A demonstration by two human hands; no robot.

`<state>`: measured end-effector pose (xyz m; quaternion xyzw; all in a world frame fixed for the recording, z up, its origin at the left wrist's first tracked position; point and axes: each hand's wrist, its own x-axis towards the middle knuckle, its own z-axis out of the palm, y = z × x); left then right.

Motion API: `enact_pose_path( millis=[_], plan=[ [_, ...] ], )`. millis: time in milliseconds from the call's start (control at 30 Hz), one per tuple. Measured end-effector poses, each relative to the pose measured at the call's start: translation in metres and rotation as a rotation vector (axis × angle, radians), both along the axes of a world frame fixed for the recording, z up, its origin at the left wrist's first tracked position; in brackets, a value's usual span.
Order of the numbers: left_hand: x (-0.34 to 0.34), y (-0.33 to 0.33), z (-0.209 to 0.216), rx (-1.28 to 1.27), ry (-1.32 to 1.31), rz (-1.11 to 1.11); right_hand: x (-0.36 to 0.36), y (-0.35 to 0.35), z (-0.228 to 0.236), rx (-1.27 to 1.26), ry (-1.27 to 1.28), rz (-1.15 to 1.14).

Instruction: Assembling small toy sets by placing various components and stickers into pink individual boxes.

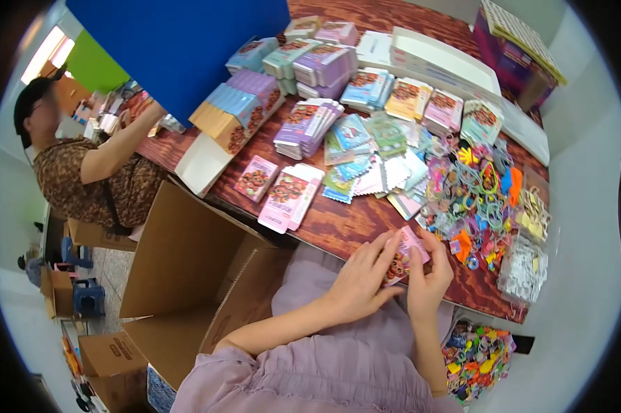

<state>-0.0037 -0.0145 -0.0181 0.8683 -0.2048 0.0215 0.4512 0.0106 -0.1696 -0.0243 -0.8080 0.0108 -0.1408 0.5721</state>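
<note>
L hand [357,281] & R hand [429,279] grip pink card [405,255], partly hidden.

Small packing workshop, hand assembly. Long wooden worktop [352,224] loaded with stacks of printed backing cards [309,124] and a heap of colourful hair ties [472,189]. Open cardboard cartons [186,275] beside it on the floor; another person [83,165] works at the far end.

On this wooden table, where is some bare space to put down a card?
Bare wood shows on the table between the pink cards and the heap of hair ties, just beyond both hands, which hold a pink card. The far half is crowded with stacked packets.
</note>
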Motion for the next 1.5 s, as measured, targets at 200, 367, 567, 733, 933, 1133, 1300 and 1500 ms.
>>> enact_pose_path(
  millis=[200, 367, 567, 733, 933, 1133, 1300, 1500],
  plan=[
    [0.029, 0.096, 0.029, 0.135, -0.006, 0.370, 0.006, 0.020, 0.009, 0.385, 0.168, 0.242],
    [0.079, 0.197, 0.012, 0.466, 0.015, 0.685, 0.007, 0.008, -0.036, 0.211, 0.272, 0.284],
    [0.081, 0.186, -0.004, 0.761, -0.279, 0.693, 0.008, 0.007, -0.051, 0.201, 0.247, 0.234],
    [0.053, 0.119, -0.021, 0.561, -0.138, 0.569, 0.008, 0.014, -0.049, 0.081, 0.138, 0.222],
    [0.058, 0.121, -0.040, 0.521, -0.107, 0.649, 0.006, 0.011, -0.052, -0.026, 0.018, 0.247],
    [0.059, 0.124, -0.044, 0.473, -0.113, 0.651, 0.004, 0.013, -0.052, -0.064, -0.005, 0.222],
    [0.052, 0.121, -0.026, 0.430, -0.058, 0.699, 0.005, 0.010, -0.052, -0.028, 0.055, 0.241],
    [0.018, 0.089, -0.013, 0.166, -0.371, 0.522, 0.004, 0.036, -0.022, 0.398, 0.453, 0.343]
  ],
)
